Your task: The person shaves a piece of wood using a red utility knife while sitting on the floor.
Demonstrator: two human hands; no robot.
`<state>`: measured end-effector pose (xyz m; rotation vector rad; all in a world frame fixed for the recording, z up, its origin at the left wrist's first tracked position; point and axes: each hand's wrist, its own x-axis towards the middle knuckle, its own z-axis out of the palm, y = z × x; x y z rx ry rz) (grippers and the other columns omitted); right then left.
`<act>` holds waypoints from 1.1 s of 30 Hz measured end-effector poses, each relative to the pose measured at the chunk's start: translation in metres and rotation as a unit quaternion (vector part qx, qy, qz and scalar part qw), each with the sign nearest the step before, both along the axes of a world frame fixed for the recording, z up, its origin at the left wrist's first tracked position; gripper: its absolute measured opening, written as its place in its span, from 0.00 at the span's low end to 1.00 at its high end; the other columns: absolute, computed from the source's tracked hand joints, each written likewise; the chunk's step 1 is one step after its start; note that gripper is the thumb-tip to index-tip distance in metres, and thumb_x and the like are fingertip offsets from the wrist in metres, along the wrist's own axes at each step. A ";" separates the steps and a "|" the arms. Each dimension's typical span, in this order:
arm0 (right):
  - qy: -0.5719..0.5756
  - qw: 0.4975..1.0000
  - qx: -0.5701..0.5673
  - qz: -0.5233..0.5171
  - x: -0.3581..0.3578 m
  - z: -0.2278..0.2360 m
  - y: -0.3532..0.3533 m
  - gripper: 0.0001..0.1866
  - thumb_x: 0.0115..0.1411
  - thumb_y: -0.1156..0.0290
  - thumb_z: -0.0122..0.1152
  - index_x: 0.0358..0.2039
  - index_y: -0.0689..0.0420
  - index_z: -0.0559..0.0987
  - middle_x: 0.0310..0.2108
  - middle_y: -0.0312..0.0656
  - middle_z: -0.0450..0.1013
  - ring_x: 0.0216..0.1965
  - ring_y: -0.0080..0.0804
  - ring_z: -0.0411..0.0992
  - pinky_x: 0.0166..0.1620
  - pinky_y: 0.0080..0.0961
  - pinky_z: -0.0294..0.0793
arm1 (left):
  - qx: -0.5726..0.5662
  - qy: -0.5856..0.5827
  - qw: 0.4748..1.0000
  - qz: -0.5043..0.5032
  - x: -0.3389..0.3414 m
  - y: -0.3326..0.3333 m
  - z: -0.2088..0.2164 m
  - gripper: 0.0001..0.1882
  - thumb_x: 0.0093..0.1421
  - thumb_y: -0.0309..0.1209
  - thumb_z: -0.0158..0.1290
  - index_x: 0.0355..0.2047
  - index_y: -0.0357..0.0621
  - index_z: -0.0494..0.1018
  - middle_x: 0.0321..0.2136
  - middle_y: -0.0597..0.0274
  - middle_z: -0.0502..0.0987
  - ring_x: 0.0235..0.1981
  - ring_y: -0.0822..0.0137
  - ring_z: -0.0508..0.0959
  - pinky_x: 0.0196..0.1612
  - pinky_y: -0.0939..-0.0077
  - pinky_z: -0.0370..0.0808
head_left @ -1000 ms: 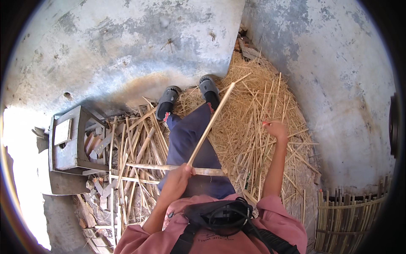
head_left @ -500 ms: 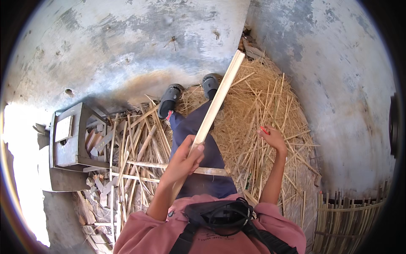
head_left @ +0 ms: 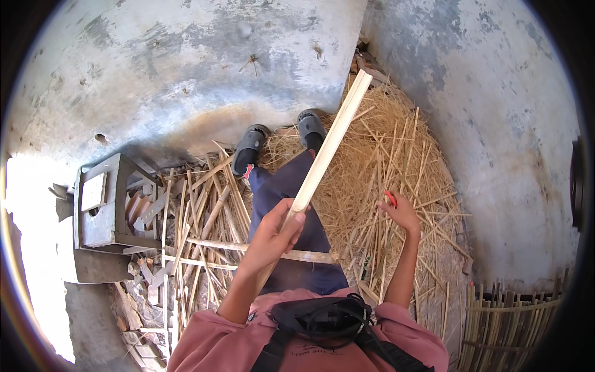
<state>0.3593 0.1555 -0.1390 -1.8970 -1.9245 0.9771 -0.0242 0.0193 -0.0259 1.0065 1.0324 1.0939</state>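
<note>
My left hand is closed around a long pale split bamboo strip, gripping it near its lower part. The strip slants up and to the right across my dark trousers, and its lower end runs down along my forearm. My right hand is apart from the strip, above the straw pile at the right. Its fingers are curled, with a small red object showing at them; its kind is too small to make out. Another bamboo strip lies crosswise over my legs, passing beneath my left hand.
Straw and shavings cover the floor ahead and right. Bamboo sticks lie heaped on the left, beside a grey wooden box. A woven bamboo panel stands at lower right. Weathered walls rise ahead and right.
The bamboo strip's far end has shifted slightly right and up, with my left hand still around it. My right hand has moved slightly downward and turned a little.
</note>
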 end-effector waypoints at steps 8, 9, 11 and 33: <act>0.378 0.922 0.072 0.039 -0.096 0.089 -0.025 0.15 0.72 0.61 0.59 0.50 0.59 0.77 0.33 0.32 0.70 0.31 0.20 0.66 0.37 0.23 0.68 | 0.041 0.067 0.997 0.022 0.014 0.001 0.003 0.16 0.74 0.29 0.56 0.59 0.39 0.70 0.27 0.75 0.70 0.22 0.85 0.67 0.23 0.85 0.61; 0.384 0.917 0.085 0.065 -0.105 0.092 -0.029 0.14 0.72 0.62 0.58 0.50 0.59 0.77 0.33 0.31 0.70 0.31 0.20 0.66 0.37 0.23 0.68 | 0.039 0.071 0.996 0.026 0.014 0.002 0.002 0.17 0.73 0.29 0.58 0.58 0.40 0.71 0.28 0.75 0.71 0.25 0.84 0.67 0.26 0.84 0.63; 0.394 0.905 0.110 0.114 -0.120 0.098 -0.037 0.13 0.72 0.64 0.58 0.50 0.58 0.76 0.33 0.30 0.68 0.31 0.19 0.66 0.37 0.23 0.68 | 0.034 0.075 0.996 0.033 0.015 0.003 0.000 0.19 0.71 0.30 0.61 0.58 0.40 0.72 0.30 0.73 0.74 0.29 0.83 0.69 0.30 0.83 0.66; 0.254 0.876 0.308 0.271 -0.164 0.105 -0.071 0.19 0.63 0.65 0.70 0.51 0.59 0.80 0.35 0.46 0.80 0.31 0.42 0.82 0.33 0.34 0.79 | 0.059 0.021 0.998 -0.004 0.016 -0.002 0.007 0.29 0.66 0.24 0.65 0.66 0.36 0.69 0.44 0.71 0.78 0.36 0.84 0.68 0.40 0.86 0.68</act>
